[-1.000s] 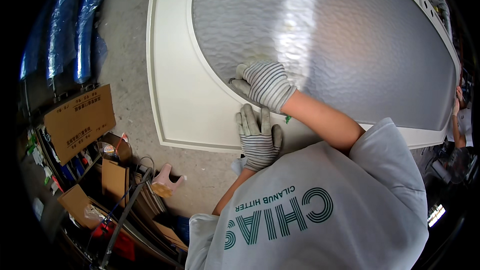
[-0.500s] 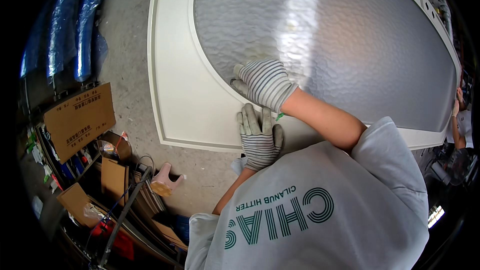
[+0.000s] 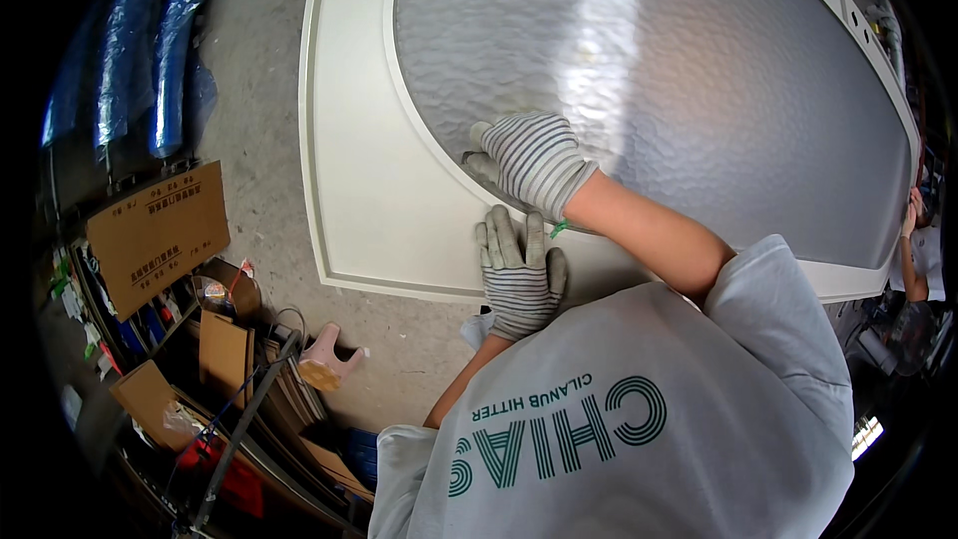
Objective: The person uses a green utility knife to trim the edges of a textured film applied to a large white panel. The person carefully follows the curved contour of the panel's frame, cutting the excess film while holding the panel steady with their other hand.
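A grey concrete floor (image 3: 254, 60) runs down the left of the view, and on it lies a big cream-white door panel (image 3: 384, 210) with a raised moulding framing an oval pane of rippled frosted glass (image 3: 659, 70). The person in the pale printed shirt leans over its lower edge, both hands in grey striped work gloves. The left hand (image 3: 519, 265) lies flat on the cream frame just below the moulding, palm down, fingers straight and slightly spread. The right hand (image 3: 529, 160) sits above it on the curved border where glass meets moulding, fingers bent and drawn together, pressing down; whether anything is held beneath them cannot be told. A small green bit (image 3: 559, 230) shows at the right wrist. Off to the left stand blue wrapped rolls (image 3: 150, 50), a flat brown cardboard box (image 3: 158, 235) and, lower down, a clutter of cardboard pieces (image 3: 225, 354). Another person's arm (image 3: 910, 250) shows at the far right edge
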